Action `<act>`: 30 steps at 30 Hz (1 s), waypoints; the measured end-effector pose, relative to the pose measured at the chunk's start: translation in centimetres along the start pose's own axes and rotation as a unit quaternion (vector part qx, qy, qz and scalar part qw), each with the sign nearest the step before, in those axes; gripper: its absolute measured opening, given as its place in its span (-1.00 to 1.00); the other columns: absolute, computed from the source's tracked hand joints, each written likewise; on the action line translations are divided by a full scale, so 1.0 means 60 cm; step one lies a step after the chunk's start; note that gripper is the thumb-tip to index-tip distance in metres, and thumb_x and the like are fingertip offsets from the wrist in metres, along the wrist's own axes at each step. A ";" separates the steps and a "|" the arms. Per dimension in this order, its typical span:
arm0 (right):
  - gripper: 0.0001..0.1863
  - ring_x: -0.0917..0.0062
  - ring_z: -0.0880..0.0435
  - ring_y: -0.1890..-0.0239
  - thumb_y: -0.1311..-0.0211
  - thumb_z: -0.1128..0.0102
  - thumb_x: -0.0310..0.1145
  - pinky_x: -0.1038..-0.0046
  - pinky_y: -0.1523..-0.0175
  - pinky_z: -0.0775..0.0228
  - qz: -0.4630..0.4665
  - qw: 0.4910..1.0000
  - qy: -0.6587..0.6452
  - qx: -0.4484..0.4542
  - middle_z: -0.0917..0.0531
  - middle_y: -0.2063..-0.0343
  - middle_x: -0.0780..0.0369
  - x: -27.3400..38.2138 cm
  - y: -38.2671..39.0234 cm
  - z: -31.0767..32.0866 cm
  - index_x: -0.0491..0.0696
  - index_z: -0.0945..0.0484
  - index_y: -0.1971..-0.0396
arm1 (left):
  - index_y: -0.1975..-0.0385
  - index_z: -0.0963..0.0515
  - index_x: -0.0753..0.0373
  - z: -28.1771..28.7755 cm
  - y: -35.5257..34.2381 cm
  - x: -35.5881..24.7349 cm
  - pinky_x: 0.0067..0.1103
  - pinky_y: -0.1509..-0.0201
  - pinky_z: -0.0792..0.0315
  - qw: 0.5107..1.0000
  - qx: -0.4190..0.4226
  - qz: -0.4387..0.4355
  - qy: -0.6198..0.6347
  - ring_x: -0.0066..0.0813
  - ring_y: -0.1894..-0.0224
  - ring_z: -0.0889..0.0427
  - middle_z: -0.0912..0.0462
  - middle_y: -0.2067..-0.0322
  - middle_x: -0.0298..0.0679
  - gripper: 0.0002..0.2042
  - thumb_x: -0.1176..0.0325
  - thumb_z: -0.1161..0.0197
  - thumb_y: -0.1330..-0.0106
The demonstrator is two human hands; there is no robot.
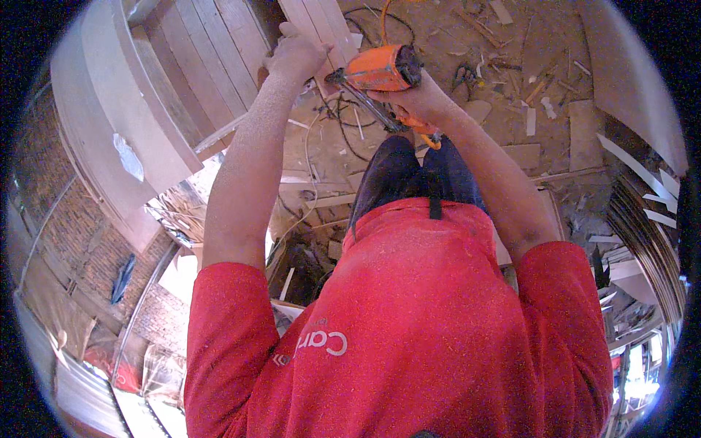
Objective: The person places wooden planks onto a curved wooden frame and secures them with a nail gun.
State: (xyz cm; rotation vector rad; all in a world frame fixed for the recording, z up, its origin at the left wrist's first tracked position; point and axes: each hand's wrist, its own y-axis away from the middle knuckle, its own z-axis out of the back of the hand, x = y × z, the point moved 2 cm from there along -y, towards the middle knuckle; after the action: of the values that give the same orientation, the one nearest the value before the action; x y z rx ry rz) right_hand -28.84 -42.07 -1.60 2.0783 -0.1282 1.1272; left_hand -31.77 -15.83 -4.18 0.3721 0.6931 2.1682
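Note:
My right hand [423,102] is wrapped round the handle of an orange nail gun [374,69]. The gun's nose points left, at the edge of a pale wooden board [314,22]. Close to that nose, my left hand [296,57] is curled over the edge of the wooden piece, with some fingertips hidden. Beyond and left of it is a large wooden frame [197,51] lined with planks and bordered by a curved pale panel [109,95]. An orange hose [385,25] shows beyond the gun.
Wood offcuts and scraps [531,120] litter the dusty floor, with dark cables [343,131] looping across it. Thin sheets [642,233] are stacked at the right. A brick surface [44,146] lies at the far left. My knees [391,171] are just below the gun.

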 end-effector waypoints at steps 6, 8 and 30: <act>-0.65 0.76 -0.41 0.68 -0.13 -0.51 -0.35 0.59 0.60 -0.19 0.036 0.998 -0.034 0.033 -0.57 0.59 0.44 0.017 -0.007 -0.011 0.01 -0.67 0.07 | -0.05 -0.30 0.43 -0.034 -0.028 0.057 -0.04 -0.07 -0.50 0.976 -0.023 -0.141 -0.162 0.17 0.01 -0.61 -0.56 0.00 0.23 -0.38 -0.06 -0.23 -0.32; -0.66 0.76 -0.40 0.68 -0.14 -0.50 -0.36 0.59 0.60 -0.17 0.037 0.999 -0.025 0.014 -0.57 0.61 0.44 0.012 -0.008 0.002 0.01 -0.68 0.07 | 0.08 -0.52 0.32 -0.047 -0.026 0.061 -0.13 0.07 -0.59 0.970 -0.136 -0.124 -0.159 0.17 0.21 -0.69 -0.63 0.15 0.21 -0.59 0.04 -0.18 -0.37; -0.56 0.54 -0.70 0.18 -0.04 -0.56 -0.26 0.41 0.06 -0.57 0.101 0.968 0.212 -0.084 -0.76 0.21 0.24 -0.075 0.010 0.146 -0.10 -0.65 0.09 | -0.24 -0.20 0.62 0.005 0.013 -0.015 -0.18 -0.22 -0.46 0.973 0.054 -0.138 -0.174 0.25 -0.13 -0.56 -0.50 -0.06 0.42 -0.31 0.06 -0.16 -0.40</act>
State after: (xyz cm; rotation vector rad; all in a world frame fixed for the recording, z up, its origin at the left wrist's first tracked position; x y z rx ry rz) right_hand -25.84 -49.38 -7.52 1.6623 -0.2208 1.6022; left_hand -31.53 -16.84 -3.49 0.6546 0.6226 1.7489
